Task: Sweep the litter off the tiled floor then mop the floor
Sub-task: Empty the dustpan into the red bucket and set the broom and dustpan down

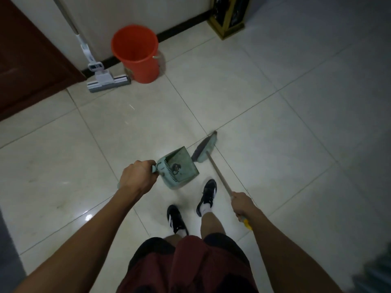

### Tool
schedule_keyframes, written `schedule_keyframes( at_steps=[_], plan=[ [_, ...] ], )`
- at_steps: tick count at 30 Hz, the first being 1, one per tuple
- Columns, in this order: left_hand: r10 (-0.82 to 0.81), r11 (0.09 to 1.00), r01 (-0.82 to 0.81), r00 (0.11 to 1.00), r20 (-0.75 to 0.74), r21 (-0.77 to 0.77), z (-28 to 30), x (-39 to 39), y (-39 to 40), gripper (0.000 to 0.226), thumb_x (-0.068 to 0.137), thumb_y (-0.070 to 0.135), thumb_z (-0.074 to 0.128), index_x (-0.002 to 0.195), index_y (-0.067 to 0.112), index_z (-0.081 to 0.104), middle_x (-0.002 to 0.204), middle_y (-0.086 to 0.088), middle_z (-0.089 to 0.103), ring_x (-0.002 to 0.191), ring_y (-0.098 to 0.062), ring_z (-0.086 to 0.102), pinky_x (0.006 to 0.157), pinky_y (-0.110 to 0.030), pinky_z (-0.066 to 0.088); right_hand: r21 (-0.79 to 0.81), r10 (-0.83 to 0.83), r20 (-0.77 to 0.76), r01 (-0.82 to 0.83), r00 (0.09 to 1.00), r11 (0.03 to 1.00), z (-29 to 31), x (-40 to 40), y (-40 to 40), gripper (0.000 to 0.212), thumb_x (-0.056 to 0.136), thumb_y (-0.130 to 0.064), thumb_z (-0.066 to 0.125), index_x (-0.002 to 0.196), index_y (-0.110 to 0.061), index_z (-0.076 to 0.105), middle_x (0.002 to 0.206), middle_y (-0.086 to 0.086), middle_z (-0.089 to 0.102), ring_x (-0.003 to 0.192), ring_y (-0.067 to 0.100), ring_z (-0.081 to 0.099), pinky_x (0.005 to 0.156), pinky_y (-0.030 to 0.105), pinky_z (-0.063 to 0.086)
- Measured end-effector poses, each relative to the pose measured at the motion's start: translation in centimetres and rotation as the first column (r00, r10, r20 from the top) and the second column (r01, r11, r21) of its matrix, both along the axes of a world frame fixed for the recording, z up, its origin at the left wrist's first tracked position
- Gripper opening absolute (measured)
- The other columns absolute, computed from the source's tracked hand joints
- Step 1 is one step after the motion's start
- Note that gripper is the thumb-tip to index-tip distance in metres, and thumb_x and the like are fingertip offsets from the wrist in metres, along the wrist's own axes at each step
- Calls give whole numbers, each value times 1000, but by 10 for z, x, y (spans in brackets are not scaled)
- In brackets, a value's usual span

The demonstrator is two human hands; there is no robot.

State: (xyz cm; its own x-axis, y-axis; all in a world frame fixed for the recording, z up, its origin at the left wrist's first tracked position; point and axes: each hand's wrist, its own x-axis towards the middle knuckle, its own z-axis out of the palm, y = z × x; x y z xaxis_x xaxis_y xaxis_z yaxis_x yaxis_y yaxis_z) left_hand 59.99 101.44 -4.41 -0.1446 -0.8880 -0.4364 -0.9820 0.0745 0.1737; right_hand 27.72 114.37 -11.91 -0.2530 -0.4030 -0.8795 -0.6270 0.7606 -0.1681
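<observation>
My left hand point(137, 176) grips the handle of a pale green dustpan point(179, 168), held just above the white tiled floor point(275, 134). A small dark clump of litter point(175, 167) lies inside the pan. My right hand point(242, 205) holds the wooden stick of a broom point(204, 151), whose green head with dark bristles rests on the tiles right beside the pan's open mouth. A white sponge mop point(105, 80) leans against the far wall, its head on the floor next to an orange bucket point(136, 53).
A dark red door point(27, 60) stands at the left. A gold-framed black stand point(229, 16) sits against the back wall. My own feet in black shoes point(207, 197) stand just behind the dustpan. Open tiles spread to the right and left.
</observation>
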Motion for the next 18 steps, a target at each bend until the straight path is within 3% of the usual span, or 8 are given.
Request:
schedule_keyframes(
  at_steps=[2,4,6,9,11,14,18],
  plan=[
    [-31,1000,31,999,-14,-7,-1,-4,3,19,94,42,61,105,30,70,95,-7,74,86,-33,67,65,-32,44,-59,-129,18,130,991,990,11,-2,14,43,102,-14,37,142,-11,53,103,19,69,67,25,62,56,30,51],
    [-38,999,37,999,-29,-14,1,-8,3,19,93,42,62,105,30,71,95,-8,74,85,-34,67,66,-34,47,-135,-267,35,269,963,954,23,-5,28,39,103,-19,39,137,-14,58,83,17,67,54,22,54,48,28,46],
    [-49,999,48,998,-32,-22,3,-11,1,20,92,42,62,104,30,71,93,-7,73,84,-34,67,67,-35,50,-193,-349,58,354,935,915,32,-7,39,38,104,-24,42,138,-17,58,78,13,64,53,20,52,45,27,44],
    [-53,998,52,998,-34,-29,7,-16,-1,19,91,44,63,101,30,71,91,-7,73,82,-34,67,67,-36,52,-225,-419,64,422,906,878,36,-8,51,42,103,-30,46,142,-15,53,87,14,67,60,21,57,45,25,46],
    [-40,999,39,998,-43,-23,9,-19,-3,19,90,44,64,98,28,71,89,-7,73,79,-34,66,67,-36,54,-201,-473,96,482,876,853,35,-9,52,38,100,-23,52,136,-9,56,92,18,68,62,23,62,49,27,50],
    [-15,1000,14,999,-37,-13,12,-28,-10,19,88,42,67,97,25,71,87,-7,72,77,-33,66,68,-38,56,-147,-571,250,614,782,776,35,-15,32,26,92,-5,58,117,-1,65,74,15,61,48,21,54,47,27,46],
    [-4,1000,4,1000,-10,1,14,-41,-21,18,88,39,69,96,24,71,90,-9,72,79,-34,65,70,-38,55,-219,-553,208,590,806,777,34,-30,2,21,89,-1,58,108,-7,66,70,14,60,45,20,50,42,25,43]
  ],
)
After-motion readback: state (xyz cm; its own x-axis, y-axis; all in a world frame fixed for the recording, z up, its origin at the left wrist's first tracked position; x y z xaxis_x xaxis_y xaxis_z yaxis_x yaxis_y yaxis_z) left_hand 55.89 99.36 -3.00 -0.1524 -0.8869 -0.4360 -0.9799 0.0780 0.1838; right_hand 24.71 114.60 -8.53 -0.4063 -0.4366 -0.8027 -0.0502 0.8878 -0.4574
